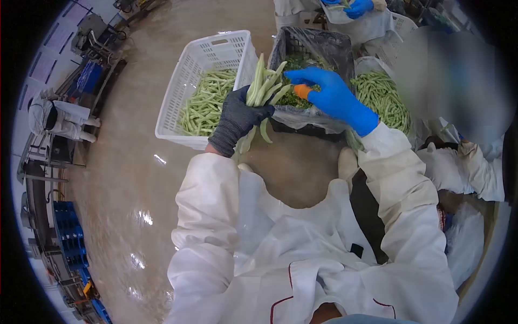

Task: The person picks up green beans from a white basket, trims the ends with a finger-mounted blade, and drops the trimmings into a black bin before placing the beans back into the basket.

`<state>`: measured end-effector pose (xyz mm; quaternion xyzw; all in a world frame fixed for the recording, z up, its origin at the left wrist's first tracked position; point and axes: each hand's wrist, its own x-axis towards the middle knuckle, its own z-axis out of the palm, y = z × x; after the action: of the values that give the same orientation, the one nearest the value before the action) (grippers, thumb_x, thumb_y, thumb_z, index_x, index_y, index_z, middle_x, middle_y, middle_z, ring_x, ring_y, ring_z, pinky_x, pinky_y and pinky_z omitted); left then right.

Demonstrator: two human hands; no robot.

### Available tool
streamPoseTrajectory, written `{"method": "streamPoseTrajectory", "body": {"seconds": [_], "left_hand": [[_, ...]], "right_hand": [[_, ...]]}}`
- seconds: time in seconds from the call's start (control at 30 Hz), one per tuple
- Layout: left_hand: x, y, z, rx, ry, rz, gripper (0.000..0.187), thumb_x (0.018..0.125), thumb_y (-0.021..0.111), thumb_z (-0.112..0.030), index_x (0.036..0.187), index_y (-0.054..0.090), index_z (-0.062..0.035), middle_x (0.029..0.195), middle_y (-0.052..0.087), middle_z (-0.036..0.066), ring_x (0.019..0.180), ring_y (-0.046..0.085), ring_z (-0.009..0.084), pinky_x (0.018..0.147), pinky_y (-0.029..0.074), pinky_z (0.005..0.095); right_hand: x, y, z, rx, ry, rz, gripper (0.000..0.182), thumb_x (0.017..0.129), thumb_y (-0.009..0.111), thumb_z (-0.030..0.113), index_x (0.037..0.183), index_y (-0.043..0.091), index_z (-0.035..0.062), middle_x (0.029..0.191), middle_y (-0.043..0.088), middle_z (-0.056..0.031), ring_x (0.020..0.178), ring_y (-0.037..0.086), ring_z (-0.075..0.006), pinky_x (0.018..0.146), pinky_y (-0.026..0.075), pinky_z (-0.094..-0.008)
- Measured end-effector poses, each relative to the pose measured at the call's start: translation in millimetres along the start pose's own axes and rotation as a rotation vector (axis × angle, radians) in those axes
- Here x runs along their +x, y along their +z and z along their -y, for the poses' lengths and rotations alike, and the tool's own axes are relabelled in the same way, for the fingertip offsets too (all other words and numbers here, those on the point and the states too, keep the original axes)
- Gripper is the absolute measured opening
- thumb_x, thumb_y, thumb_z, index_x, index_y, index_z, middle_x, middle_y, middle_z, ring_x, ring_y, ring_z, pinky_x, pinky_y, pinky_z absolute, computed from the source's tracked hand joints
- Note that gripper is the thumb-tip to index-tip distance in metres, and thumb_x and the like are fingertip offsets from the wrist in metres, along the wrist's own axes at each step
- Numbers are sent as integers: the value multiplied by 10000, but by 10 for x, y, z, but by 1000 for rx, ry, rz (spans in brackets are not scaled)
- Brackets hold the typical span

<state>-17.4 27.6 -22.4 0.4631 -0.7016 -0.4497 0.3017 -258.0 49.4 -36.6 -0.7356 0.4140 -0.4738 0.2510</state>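
Observation:
My left hand (237,120), in a dark grey knit glove, is closed around a bunch of long flat green beans (262,89). Their tips fan upward above the fist, and a few ends hang below it. Just right of the bunch is my right hand (326,94), in a blue glove with an orange cover (302,90) on one digit. Its fingers are apart, pointing left toward the beans, with nothing visible between them. Behind my left hand, a white perforated crate (168,121) holds many cut green beans (208,102).
A dark plastic-lined crate (341,46) with green scraps stands beyond my right hand. Right of it lies a heap of green beans (380,97) in clear plastic. Co-workers sit at the right and top, one with blue gloves (359,7). Wet floor (129,178) stretches left, toward machinery and blue pallets (70,235).

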Motion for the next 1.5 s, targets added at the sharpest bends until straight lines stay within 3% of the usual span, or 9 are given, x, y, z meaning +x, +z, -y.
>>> {"method": "streamPoseTrajectory", "body": {"seconds": [0.37, 0.47, 0.57, 0.67, 0.77, 0.87, 1.0, 1.27, 1.5], "left_hand": [[-60, 94, -63, 442, 152, -89, 348, 692, 764, -187, 992, 651, -49, 807, 679, 163, 768, 685, 259, 689, 527, 362], [-19, 124, 47, 201, 141, -111, 359, 691, 776, -142, 1008, 647, -33, 841, 689, 130, 785, 682, 212, 704, 530, 326], [-10, 121, 64, -245, 66, -147, 365, 696, 781, -81, 1024, 640, -7, 894, 688, 96, 796, 664, 171, 722, 530, 302], [-25, 91, 6, -570, 31, -214, 348, 724, 766, -3, 1047, 638, 9, 942, 678, 74, 814, 645, 151, 746, 529, 299], [-1, -172, -30, -520, 118, -406, 331, 765, 709, 5, 1080, 613, 41, 926, 673, 108, 805, 659, 200, 715, 538, 312], [253, -662, 317, -387, 167, -742, 253, 761, 726, 12, 992, 622, 26, 863, 656, 87, 704, 638, 187, 582, 513, 274], [208, -979, 613, -499, -14, -915, 274, 751, 727, 25, 995, 602, 24, 874, 645, 98, 659, 640, 206, 575, 576, 296], [95, -457, 303, -550, -135, -11, 323, 799, 689, -61, 1085, 602, 60, 962, 675, 145, 772, 672, 213, 688, 562, 303], [22, -48, 30, -382, -219, 202, 288, 740, 755, -52, 983, 644, 55, 811, 681, 112, 650, 657, 191, 614, 542, 303]], "right_hand": [[-55, 85, -5, -748, -313, 142, 190, 781, 621, 166, 923, 714, 79, 794, 647, -120, 714, 615, -323, 637, 482, -448], [-58, 160, -21, -486, -84, -51, 210, 794, 604, 150, 947, 719, 63, 820, 669, -146, 707, 640, -294, 621, 491, -421], [23, 121, -70, 619, 341, -118, 204, 811, 619, 107, 979, 692, 17, 827, 675, -101, 714, 616, -161, 658, 490, -335], [11, 90, -213, 629, 598, 183, 249, 809, 651, 131, 1030, 690, 23, 829, 667, -93, 736, 580, -112, 680, 506, -332], [6, 54, -245, -262, 526, 347, 250, 792, 651, 122, 1023, 698, 37, 875, 682, -145, 769, 635, -183, 725, 516, -342], [-102, -8, -673, -599, 172, -70, 230, 796, 616, 177, 953, 712, 38, 933, 685, -158, 867, 655, -345, 746, 514, -461], [55, -126, -580, -1022, 268, -88, 247, 781, 637, 172, 990, 685, 49, 995, 653, -137, 940, 632, -342, 800, 498, -470], [118, 67, -251, -368, -130, -157, 369, 794, 646, 127, 1161, 635, 92, 1042, 628, -136, 940, 610, -331, 805, 498, -433], [169, 269, 13, -488, -414, 40, 385, 815, 608, 108, 1199, 621, 138, 947, 623, -105, 865, 613, -278, 769, 483, -391]]}}
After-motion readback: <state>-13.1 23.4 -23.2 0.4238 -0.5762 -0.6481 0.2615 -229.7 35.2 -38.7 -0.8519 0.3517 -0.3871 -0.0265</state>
